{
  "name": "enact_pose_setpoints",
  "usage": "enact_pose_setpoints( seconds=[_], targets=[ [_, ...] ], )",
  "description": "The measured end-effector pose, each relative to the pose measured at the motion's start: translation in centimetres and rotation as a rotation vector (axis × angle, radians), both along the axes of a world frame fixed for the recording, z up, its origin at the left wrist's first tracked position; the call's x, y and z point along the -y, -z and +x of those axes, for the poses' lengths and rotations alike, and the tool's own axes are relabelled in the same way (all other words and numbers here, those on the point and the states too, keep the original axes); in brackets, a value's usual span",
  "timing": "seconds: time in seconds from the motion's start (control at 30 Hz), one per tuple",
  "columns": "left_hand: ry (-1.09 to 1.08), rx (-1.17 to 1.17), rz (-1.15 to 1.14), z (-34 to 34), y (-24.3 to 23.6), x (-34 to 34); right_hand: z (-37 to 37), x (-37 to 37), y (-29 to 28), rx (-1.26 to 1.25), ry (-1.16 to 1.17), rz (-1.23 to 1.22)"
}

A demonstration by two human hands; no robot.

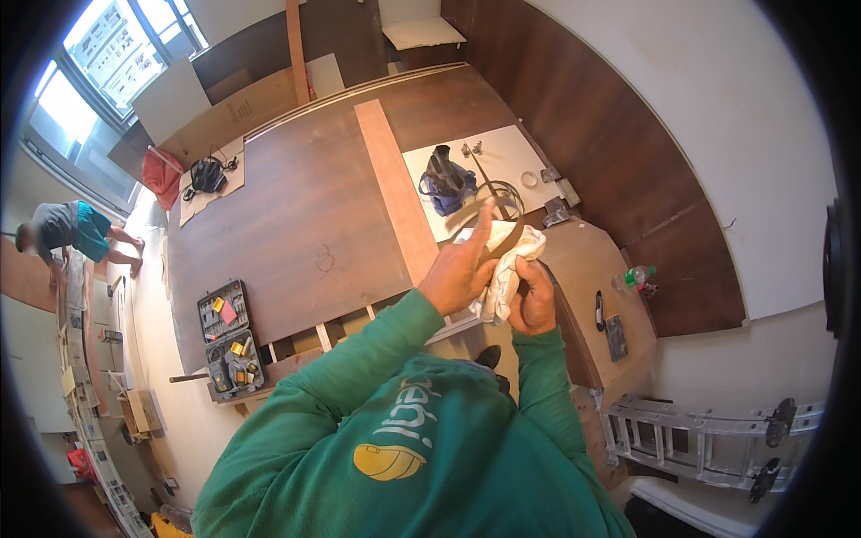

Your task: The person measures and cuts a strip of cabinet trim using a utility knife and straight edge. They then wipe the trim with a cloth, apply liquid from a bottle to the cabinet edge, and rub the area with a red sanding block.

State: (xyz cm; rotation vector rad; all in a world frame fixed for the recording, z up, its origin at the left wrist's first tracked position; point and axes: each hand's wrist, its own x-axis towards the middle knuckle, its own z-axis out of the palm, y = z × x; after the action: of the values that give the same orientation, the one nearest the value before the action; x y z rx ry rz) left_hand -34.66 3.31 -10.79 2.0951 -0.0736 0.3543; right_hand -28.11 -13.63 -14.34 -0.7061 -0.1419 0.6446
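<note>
My left hand (459, 274) is closed at the cloth's left side, index finger raised along a curved brown strip (511, 235), holding it. My right hand (532, 300) grips a crumpled white cloth (502, 285) from the right, thumb on it. The strip loops up from the cloth; its lower part is hidden by cloth and fingers. Just beyond lie a blue tool bag (446, 197), small metal pieces and a roll of tape (529, 178) on a white board (509, 143).
A large brown panel (269, 206) carries a plank (381, 152) and an open tool case (224, 314). Right are a ledge (583, 269) with tools and a bottle (639, 278), and a ladder (682, 439). A co-worker (63, 233) bends at the far left.
</note>
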Motion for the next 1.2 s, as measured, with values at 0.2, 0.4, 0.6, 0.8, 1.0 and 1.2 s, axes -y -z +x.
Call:
enact_pose_setpoints(
  seconds=[0.2,0.4,0.6,0.8,1.0,1.2],
  targets=[
    [0.14,-0.125,-0.261,-3.1,-0.1,-0.1,3.0,0.7,-2.0,0.102,0.271,-0.092],
    [0.109,-0.21,-0.403,-2.1,2.1,0.3,4.4,2.8,0.8,0.11,-0.145,0.054],
    [0.097,-0.187,-0.702,-0.8,2.7,0.9,1.5,-1.8,-4.0,0.191,-0.064,-0.147],
    [0.147,-0.342,-1.047,0.8,1.4,3.0,3.2,-2.5,-4.0,0.317,0.162,-0.314],
    [0.062,-0.342,-0.987,3.8,3.0,3.5,7.1,-3.3,-2.1,0.717,0.504,-0.762],
    [-0.015,-0.346,-1.049,4.8,-0.3,4.1,9.7,-4.6,-4.3,0.805,0.644,-0.871]
  ],
)
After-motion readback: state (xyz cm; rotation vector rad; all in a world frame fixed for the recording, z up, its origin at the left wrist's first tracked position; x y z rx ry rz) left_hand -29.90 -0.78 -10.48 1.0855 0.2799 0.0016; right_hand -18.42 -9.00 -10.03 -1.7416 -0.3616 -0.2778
